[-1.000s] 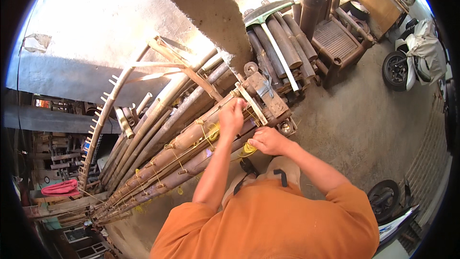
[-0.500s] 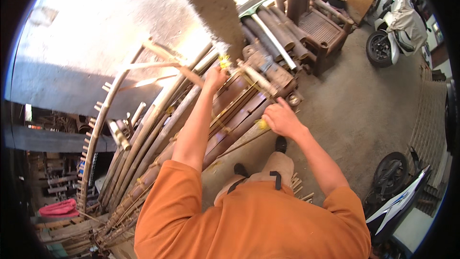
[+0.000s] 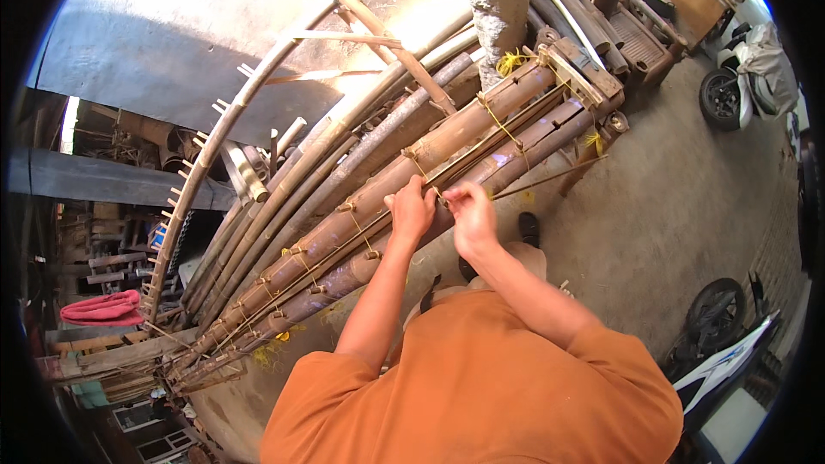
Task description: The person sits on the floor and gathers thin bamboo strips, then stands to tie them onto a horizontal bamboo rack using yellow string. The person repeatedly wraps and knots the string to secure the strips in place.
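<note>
Two thick brown bamboo poles (image 3: 490,126) run diagonally, with thinner rods (image 3: 464,148) between them. Short pegs stick out along both poles, and yellow cord (image 3: 501,127) crosses between them at intervals. Over the rods, about midway along, my left hand (image 3: 412,210) is closed, its fingertips against them; what they hold is hidden. Just to its right, my right hand (image 3: 473,219) pinches thumb and finger together at a thin strand of cord. A wooden end block (image 3: 584,73) joins the poles at the far right. Bunched yellow cord (image 3: 510,62) hangs by the upper pole.
Several loose bamboo poles (image 3: 344,159) lean behind. A curved pegged frame (image 3: 202,155) stands at left, near a pink cloth (image 3: 101,309). A concrete post (image 3: 498,9) rises behind the work. Motorbikes (image 3: 730,94) stand at right on the concrete floor (image 3: 636,215).
Both hands have come away from the far end of the poles and drawn together midway along them. The view has shifted, showing more of the poles.
</note>
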The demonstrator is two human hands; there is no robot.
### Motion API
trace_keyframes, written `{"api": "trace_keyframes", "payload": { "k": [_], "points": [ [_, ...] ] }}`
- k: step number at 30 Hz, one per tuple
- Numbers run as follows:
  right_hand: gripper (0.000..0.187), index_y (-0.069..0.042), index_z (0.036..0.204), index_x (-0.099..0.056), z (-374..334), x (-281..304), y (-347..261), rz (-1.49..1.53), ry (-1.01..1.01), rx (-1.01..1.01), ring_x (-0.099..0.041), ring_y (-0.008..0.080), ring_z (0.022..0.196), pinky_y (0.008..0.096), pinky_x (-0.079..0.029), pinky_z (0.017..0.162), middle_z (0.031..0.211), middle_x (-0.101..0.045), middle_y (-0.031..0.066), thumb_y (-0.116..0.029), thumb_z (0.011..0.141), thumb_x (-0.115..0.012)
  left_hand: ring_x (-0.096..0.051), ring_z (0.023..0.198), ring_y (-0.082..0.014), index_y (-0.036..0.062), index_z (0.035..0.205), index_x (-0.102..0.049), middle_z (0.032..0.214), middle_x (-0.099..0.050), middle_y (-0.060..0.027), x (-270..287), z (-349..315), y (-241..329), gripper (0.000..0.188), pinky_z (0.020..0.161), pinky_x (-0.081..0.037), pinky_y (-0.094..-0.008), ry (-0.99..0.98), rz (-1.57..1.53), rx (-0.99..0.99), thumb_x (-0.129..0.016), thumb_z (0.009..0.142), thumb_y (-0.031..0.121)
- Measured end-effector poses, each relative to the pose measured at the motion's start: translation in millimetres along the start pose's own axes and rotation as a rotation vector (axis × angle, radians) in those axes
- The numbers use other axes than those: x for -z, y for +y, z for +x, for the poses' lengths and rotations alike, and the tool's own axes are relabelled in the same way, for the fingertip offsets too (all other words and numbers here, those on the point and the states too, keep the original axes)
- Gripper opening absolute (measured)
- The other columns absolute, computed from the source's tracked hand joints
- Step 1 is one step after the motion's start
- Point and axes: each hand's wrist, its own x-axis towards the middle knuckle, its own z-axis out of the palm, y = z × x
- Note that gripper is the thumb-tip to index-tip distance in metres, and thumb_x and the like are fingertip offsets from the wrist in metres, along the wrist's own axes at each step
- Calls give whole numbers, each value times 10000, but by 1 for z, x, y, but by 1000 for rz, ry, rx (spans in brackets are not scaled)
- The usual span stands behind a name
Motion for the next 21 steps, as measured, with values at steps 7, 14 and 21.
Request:
{"api": "trace_keyframes", "payload": {
  "k": [7,14,21],
  "points": [
    [446,-55,909,-701,79,-117,-11,-2088,-813,592,-628,276,999,532,-375,921,1010,-684,122,-430,963,-466,-630,915,-417,44,1014,-647,901,-687,-211,-7,-1,-18,225,816,-407,-492,85,-146,-117,-495,981,207],
    [419,-37,799,-636,64,-132,-53,-1170,-948,-268,-611,328,711,461,-482,689,748,-615,172,-350,1002,-445,-637,851,-424,53,1034,-679,871,-689,-209,1,-4,-26,291,793,-426,-507,67,-108,14,-467,1001,249],
    [406,10,738,-597,-13,38,-31,-1548,-892,7,-570,402,680,469,-451,671,740,-607,243,-310,967,-498,-670,852,-214,34,1024,-695,902,-726,-106,9,30,-21,279,764,-512,-369,-42,-548,116,-522,1000,251]
  ]
}}
